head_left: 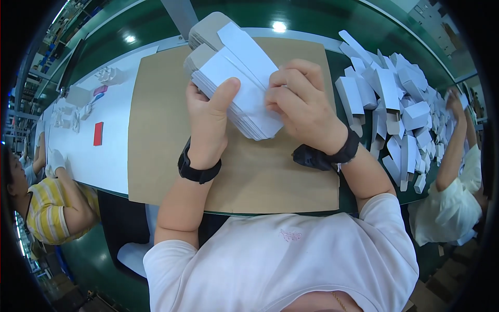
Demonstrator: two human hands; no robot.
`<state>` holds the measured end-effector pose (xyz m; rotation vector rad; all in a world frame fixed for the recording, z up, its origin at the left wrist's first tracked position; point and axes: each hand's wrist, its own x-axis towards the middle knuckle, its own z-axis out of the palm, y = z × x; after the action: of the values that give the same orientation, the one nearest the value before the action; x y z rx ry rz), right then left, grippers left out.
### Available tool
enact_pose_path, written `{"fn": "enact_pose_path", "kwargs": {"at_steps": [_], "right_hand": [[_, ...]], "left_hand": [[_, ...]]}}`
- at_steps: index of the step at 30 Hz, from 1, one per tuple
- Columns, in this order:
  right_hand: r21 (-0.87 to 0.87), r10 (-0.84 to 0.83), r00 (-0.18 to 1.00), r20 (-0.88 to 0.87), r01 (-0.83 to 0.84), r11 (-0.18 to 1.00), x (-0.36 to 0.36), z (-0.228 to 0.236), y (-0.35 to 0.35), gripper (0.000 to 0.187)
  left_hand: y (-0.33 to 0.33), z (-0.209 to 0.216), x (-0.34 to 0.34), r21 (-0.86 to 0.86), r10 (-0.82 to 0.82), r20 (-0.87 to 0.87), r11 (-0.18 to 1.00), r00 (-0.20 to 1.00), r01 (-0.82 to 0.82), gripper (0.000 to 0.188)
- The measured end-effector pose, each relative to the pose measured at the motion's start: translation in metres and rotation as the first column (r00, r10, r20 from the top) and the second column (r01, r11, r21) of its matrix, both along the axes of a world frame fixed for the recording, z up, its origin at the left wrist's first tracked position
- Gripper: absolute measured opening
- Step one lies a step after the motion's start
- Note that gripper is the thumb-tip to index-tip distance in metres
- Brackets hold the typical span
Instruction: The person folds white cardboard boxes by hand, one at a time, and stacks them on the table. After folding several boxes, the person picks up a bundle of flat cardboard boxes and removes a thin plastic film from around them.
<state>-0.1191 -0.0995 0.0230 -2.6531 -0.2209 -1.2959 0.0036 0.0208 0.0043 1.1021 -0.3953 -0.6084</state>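
Note:
A stack of flat, folded white cartons (240, 70) is held up over the brown cardboard sheet (171, 161). My left hand (208, 114) grips the stack from its left side, thumb on top and fingers behind. Curled in a pinch, my right hand (306, 106) is at the right edge of the top carton; its fingertips are partly hidden. Grey-brown inner flaps stick out at the stack's far end. A dark band circles each of my wrists.
Many folded-up white boxes (384, 88) are heaped on the right. On the left, a white tabletop (112, 161) carries a red rectangular item (98, 133) and small white pieces (107, 76). One co-worker (57, 208) sits at left, another (452, 192) at right.

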Motion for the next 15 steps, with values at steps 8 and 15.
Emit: {"fn": "enact_pose_path", "kwargs": {"at_steps": [8, 15], "right_hand": [[0.830, 0.289, 0.955, 0.064, -0.212, 0.515, -0.001, -0.015, -0.010, 0.008], [0.703, 0.190, 0.973, -0.130, -0.045, 0.710, -0.006, -0.002, -0.025, 0.012]], "left_hand": [[-0.002, 0.001, 0.006, -0.054, -0.054, -0.009, 0.997, 0.998, 0.054, 0.059], [-0.001, -0.003, 0.008, -0.003, -0.138, -0.102, 0.990, 0.985, 0.138, 0.065]]}}
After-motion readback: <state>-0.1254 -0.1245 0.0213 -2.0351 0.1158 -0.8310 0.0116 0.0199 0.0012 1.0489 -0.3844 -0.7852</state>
